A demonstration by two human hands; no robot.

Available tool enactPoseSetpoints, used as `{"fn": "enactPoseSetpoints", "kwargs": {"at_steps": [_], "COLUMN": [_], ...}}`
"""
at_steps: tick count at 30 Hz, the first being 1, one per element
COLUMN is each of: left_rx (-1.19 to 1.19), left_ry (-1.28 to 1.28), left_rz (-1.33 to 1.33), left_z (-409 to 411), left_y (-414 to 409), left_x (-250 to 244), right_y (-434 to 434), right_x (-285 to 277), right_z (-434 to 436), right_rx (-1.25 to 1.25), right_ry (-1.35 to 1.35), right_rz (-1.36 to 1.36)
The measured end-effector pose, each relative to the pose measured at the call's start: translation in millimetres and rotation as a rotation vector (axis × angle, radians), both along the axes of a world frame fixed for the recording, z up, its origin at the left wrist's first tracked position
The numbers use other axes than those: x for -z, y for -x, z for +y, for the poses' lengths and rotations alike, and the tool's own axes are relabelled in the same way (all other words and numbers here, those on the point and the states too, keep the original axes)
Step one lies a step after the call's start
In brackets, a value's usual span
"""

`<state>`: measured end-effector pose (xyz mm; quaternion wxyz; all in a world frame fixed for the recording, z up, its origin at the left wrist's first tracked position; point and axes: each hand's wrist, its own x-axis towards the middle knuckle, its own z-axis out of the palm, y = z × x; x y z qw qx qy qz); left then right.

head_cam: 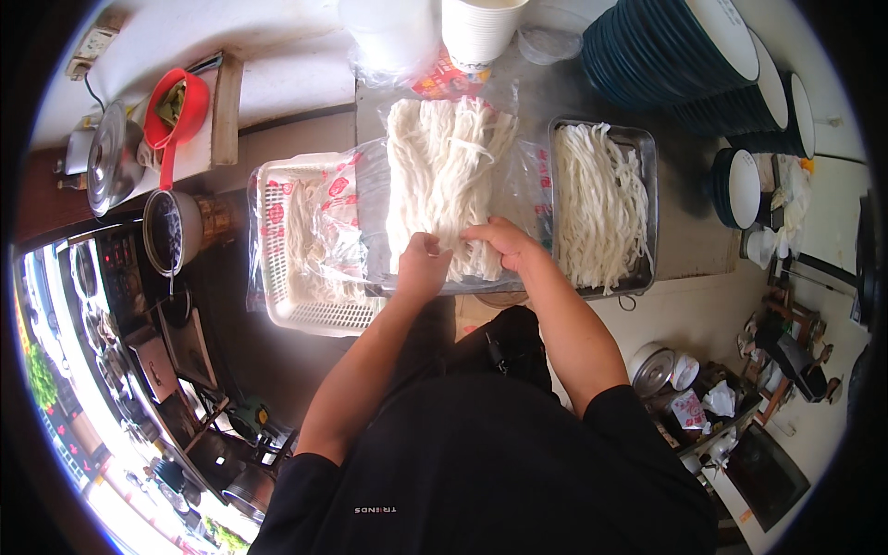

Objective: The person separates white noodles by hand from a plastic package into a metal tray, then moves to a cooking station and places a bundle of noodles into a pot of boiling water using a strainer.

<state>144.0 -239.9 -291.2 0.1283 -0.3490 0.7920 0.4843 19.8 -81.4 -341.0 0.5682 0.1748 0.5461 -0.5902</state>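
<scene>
A thick bundle of white noodles [444, 180] lies on clear plastic sheeting [374, 187] before me. At its near end, my left hand [423, 267] has its fingers bent against the strands; whether they pinch any is hard to see. My right hand [506, 241] rests on the near right part of the bundle, fingertips among the noodles. To the right, a metal tray [652, 208] holds more loose white noodles [596, 208]. On the left stands a white plastic basket [277, 298] with thinner noodles [305, 229] partly under printed plastic film.
Tall stacks of dark bowls [631, 55] stand at the back right, with a shorter bowl stack [735, 187] nearer. White paper cups [479, 28] are behind the noodles. At left are a red ladle [177, 107], a metal lid [111, 159] and a pot [170, 232].
</scene>
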Motion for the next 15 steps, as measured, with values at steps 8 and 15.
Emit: {"fn": "enactPoseSetpoints", "kwargs": {"at_steps": [8,15], "left_rx": [0.035,0.145], "left_ry": [0.065,0.185], "left_rz": [0.107,0.29], "left_z": [6,19], "left_y": [-1,-1], "left_x": [-7,1], "right_y": [13,25], "right_x": [0,-37], "right_z": [12,5], "right_rx": [-0.104,-0.505], "right_ry": [-0.019,-0.434], "right_rz": [-0.047,0.556]}}
